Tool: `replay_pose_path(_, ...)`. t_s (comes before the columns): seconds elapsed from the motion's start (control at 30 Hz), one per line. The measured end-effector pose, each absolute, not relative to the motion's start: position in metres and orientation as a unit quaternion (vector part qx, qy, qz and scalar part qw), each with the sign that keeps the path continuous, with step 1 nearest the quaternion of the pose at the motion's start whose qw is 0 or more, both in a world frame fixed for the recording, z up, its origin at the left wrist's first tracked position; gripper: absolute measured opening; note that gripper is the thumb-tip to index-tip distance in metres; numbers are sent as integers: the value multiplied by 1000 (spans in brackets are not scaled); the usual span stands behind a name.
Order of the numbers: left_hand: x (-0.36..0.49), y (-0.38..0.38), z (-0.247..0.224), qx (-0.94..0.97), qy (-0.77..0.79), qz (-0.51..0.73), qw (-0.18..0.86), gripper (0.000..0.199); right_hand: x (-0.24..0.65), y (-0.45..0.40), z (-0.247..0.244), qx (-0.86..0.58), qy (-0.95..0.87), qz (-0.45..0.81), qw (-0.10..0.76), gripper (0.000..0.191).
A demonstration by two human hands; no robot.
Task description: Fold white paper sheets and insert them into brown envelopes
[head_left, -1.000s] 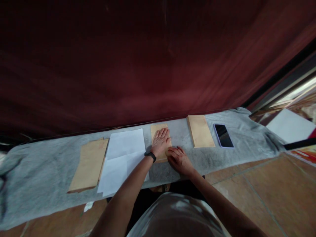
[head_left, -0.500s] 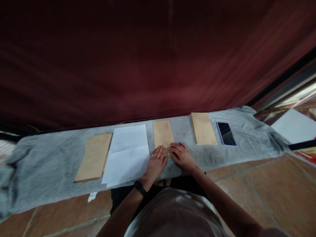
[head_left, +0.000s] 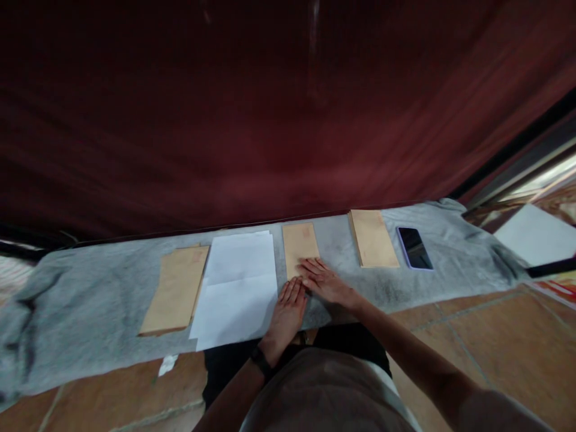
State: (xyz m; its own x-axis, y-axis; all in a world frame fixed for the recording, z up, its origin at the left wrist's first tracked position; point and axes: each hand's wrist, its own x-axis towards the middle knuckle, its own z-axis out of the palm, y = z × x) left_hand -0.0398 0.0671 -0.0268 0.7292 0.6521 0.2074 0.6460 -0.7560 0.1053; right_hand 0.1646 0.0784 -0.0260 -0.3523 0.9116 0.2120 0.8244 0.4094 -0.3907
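Observation:
A brown paper envelope [head_left: 300, 241] lies upright in front of me on the grey cloth, with a faint red mark near its top. My left hand [head_left: 289, 306] rests flat on its lower end, fingers stretched out. Just above and to the right, my right hand [head_left: 324, 281] lies flat across the envelope's lower part, fingers extended. Both hands hide the bottom edge. Left of the envelope are white paper sheets [head_left: 238, 288] with a crease across them. Further left lie several brown envelopes [head_left: 176, 291]. To the right is a neat stack of brown envelopes [head_left: 374, 239].
A phone [head_left: 414, 248] in a light purple case lies right of the stack. Grey cloth [head_left: 99, 300] covers the long, narrow surface. Behind it rises a dark red panel [head_left: 270, 132]. A white scrap [head_left: 168, 365] is on the tiled floor [head_left: 504, 336].
My right hand has slid left and up onto the envelope. My left hand has shifted slightly down the view. The camera view has moved a little.

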Motion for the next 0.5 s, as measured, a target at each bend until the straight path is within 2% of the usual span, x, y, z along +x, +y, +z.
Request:
replay_pose_path(0.37,-47,83,-19,924,341,157,77,42,190,172,-38,-614,-760,47,208,49)
replay_pose_path(0.5,-42,85,-20,925,346,145,50,41,191,184,-39,-636,-746,44,195,51)
